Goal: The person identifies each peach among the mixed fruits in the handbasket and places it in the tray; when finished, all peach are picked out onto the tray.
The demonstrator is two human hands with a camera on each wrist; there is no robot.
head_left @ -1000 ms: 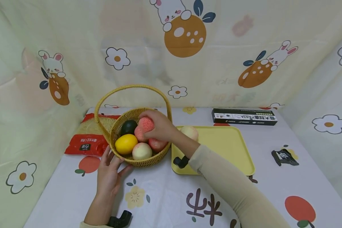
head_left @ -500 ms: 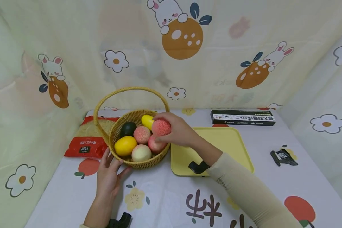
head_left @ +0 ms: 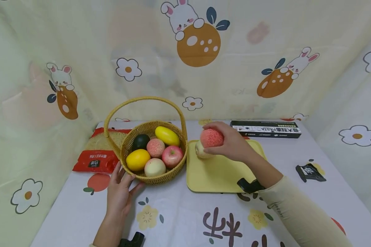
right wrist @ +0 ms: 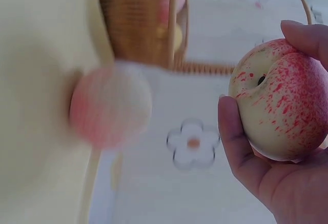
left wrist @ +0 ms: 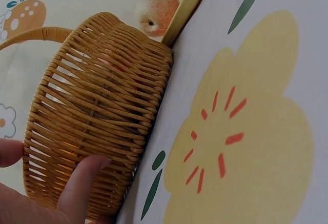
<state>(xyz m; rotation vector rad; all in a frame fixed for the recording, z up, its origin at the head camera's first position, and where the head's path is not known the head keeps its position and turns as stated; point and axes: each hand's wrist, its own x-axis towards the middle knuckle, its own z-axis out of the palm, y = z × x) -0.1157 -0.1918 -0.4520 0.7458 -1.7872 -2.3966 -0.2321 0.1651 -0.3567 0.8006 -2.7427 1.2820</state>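
Note:
My right hand (head_left: 232, 142) grips a red-speckled peach (right wrist: 287, 101) between thumb and fingers, above the yellow tray (head_left: 216, 178). On the tray sits a second, paler peach (right wrist: 110, 106), partly behind the held one in the head view. My left hand (head_left: 120, 192) rests against the near left side of the wicker basket (left wrist: 102, 106), its thumb on the outer wall and fingers spread. Inside the basket lie a dark green avocado (head_left: 140, 142), a lemon (head_left: 137, 160), a pink peach (head_left: 156, 148), a pale peach (head_left: 155, 167), a red apple (head_left: 172, 156) and a long yellow fruit (head_left: 167, 136).
A red bag of noodles (head_left: 96, 159) lies behind the basket's left side. A black pasta box (head_left: 266, 129) is at the back right, and a small black packet (head_left: 310, 172) lies right of the tray. The basket's tall handle (head_left: 145, 98) arches upward.
My right hand has lifted the peach out of the basket and carried it rightward over the tray, uncovering the apple and yellow fruit. My left hand stays at the basket.

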